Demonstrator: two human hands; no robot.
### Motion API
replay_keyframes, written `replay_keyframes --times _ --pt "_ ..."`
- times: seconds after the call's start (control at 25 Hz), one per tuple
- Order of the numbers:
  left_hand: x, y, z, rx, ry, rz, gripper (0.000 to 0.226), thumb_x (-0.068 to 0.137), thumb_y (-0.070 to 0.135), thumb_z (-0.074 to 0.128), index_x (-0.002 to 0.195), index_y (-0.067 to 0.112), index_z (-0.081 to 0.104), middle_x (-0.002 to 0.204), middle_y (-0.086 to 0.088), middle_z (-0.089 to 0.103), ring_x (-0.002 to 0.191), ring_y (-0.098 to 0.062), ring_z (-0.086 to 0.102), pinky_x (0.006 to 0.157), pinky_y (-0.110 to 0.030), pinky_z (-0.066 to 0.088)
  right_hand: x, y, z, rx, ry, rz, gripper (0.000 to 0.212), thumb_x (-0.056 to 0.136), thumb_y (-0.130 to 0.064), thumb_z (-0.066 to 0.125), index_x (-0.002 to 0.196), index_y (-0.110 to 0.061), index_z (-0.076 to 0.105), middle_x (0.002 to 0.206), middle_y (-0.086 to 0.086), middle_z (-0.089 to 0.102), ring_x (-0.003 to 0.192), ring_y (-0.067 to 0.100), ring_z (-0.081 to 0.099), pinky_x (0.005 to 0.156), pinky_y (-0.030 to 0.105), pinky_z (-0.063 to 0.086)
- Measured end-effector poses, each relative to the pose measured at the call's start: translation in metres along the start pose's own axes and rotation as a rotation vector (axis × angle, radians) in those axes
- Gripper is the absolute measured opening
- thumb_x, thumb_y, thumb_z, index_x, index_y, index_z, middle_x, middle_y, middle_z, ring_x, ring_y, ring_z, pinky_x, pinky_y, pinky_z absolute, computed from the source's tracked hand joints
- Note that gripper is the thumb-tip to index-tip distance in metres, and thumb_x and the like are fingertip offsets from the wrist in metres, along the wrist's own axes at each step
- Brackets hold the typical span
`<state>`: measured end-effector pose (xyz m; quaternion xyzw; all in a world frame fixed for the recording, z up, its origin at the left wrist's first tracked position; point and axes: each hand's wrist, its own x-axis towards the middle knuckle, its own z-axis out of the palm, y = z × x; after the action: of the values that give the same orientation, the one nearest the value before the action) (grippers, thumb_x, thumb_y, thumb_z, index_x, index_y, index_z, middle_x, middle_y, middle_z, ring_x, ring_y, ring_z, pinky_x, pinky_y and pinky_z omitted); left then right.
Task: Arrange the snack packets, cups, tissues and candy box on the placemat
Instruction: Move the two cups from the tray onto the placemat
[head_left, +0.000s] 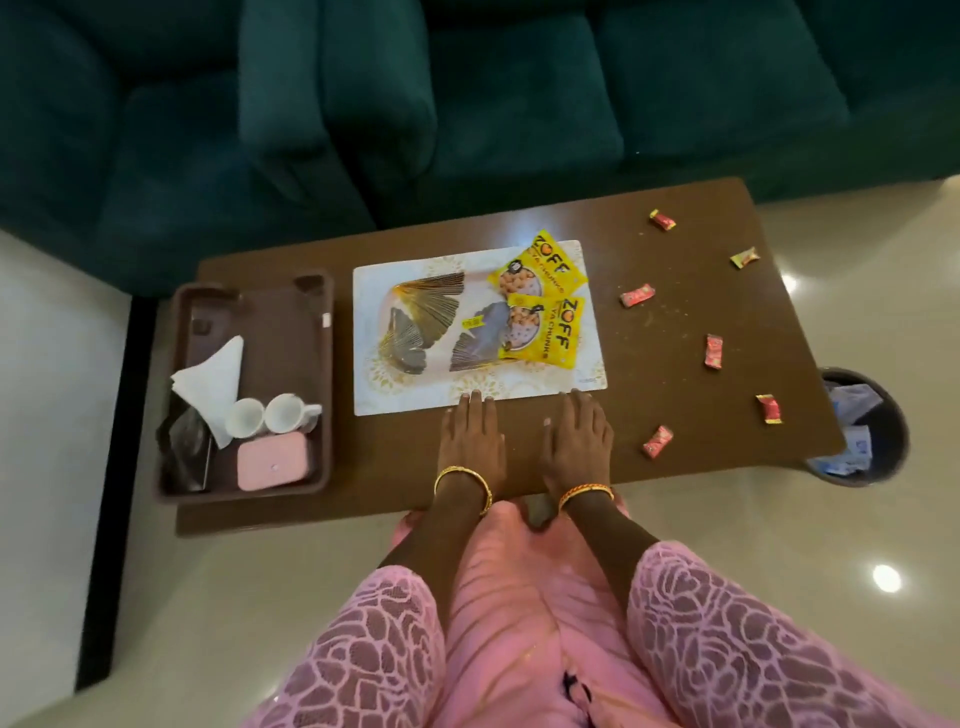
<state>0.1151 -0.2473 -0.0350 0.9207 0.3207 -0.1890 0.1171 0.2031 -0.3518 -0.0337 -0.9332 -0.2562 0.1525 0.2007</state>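
Note:
Two yellow snack packets (540, 306) lie overlapping on the right half of the white placemat (410, 400), which has a leaf print. My left hand (471, 439) and my right hand (576, 436) lie flat on the brown table, fingertips touching the placemat's near edge, holding nothing. To the left, a brown tray (324, 374) holds two white cups (267, 415), white tissues (213, 382), a pink candy box (271, 461) and a dark clear packet (184, 447).
Several red wrapped candies (636, 295) are scattered over the right part of the brown table (701, 312). A dark bin (883, 415) with wrappers stands on the floor at the right. A green sofa (467, 104) runs behind the table.

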Motion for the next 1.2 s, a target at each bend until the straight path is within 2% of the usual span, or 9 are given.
replay_keyframes --times 0.2,0.4,0.52,0.68,0.8,0.96,1.08,1.2 --pt "-0.022 -0.063 -0.004 -0.088 0.012 -0.228 0.059 0.096 0.031 0.030 0.148 0.008 0.015 0.158 -0.013 0.017 0.147 -0.026 0.012 0.118 -0.044 0.009 0.005 -0.066 0.020 -0.041 -0.155 -0.267 0.039 0.087 -0.018 0.049 0.124 -0.008 0.052 0.135 0.016 0.050 0.129 0.033 0.042 0.102 0.048 0.036" --pt "-0.042 -0.106 -0.003 -0.218 0.062 -0.501 0.057 0.095 0.032 0.029 0.147 0.009 0.020 0.156 -0.012 0.024 0.146 -0.027 0.017 0.118 -0.043 0.015 0.023 -0.111 0.036 -0.063 -0.310 -0.472 0.037 0.085 -0.011 0.047 0.121 -0.005 0.052 0.127 0.018 0.053 0.119 0.036 0.047 0.095 0.047 0.043" --pt "-0.045 -0.127 -0.003 -0.301 0.090 -0.618 0.055 0.095 0.032 0.030 0.146 0.010 0.024 0.154 -0.012 0.028 0.144 -0.027 0.021 0.118 -0.043 0.018 0.039 -0.137 0.049 -0.073 -0.400 -0.550 0.034 0.087 -0.009 0.046 0.120 -0.005 0.052 0.122 0.019 0.054 0.112 0.035 0.050 0.090 0.045 0.047" --pt "-0.049 -0.163 -0.005 -0.445 0.183 -0.797 0.048 0.094 0.029 0.036 0.138 0.009 0.036 0.144 -0.013 0.041 0.135 -0.029 0.036 0.112 -0.043 0.028 0.049 -0.181 0.070 -0.072 -0.520 -0.605 0.026 0.087 -0.009 0.046 0.111 -0.008 0.055 0.113 0.016 0.058 0.103 0.034 0.055 0.079 0.043 0.052" --pt "-0.045 -0.208 -0.006 -0.524 0.192 -0.902 0.044 0.095 0.029 0.037 0.133 0.008 0.042 0.136 -0.015 0.049 0.128 -0.031 0.044 0.106 -0.044 0.033 0.058 -0.225 0.095 -0.078 -0.591 -0.611 0.022 0.087 -0.010 0.048 0.106 -0.008 0.058 0.109 0.016 0.062 0.096 0.032 0.059 0.083 0.039 0.053" --pt "-0.031 -0.287 -0.005 -0.581 0.124 -0.945 0.041 0.096 0.029 0.038 0.127 0.006 0.048 0.130 -0.017 0.055 0.123 -0.034 0.046 0.100 -0.044 0.038 0.068 -0.280 0.133 -0.075 -0.659 -0.470 0.019 0.084 -0.009 0.054 0.099 -0.005 0.064 0.102 0.019 0.068 0.091 0.033 0.062 0.078 0.030 0.047" --pt "-0.013 -0.341 0.003 -0.664 0.104 -0.870 0.036 0.094 0.025 0.042 0.122 0.004 0.051 0.123 -0.021 0.058 0.118 -0.037 0.050 0.096 -0.042 0.042 0.072 -0.306 0.165 -0.099 -0.705 -0.328 0.023 0.085 -0.009 0.056 0.106 -0.005 0.063 0.106 0.019 0.068 0.097 0.036 0.062 0.083 0.033 0.049" --pt "0.006 -0.380 0.008 -0.781 0.074 -0.746 0.034 0.092 0.020 0.047 0.124 0.010 0.048 0.108 -0.023 0.062 0.103 -0.041 0.058 0.084 -0.044 0.047 0.073 -0.318 0.200 -0.128 -0.738 -0.201 0.024 0.084 -0.014 0.057 0.106 -0.007 0.062 0.106 0.018 0.068 0.098 0.035 0.061 0.079 0.030 0.046"
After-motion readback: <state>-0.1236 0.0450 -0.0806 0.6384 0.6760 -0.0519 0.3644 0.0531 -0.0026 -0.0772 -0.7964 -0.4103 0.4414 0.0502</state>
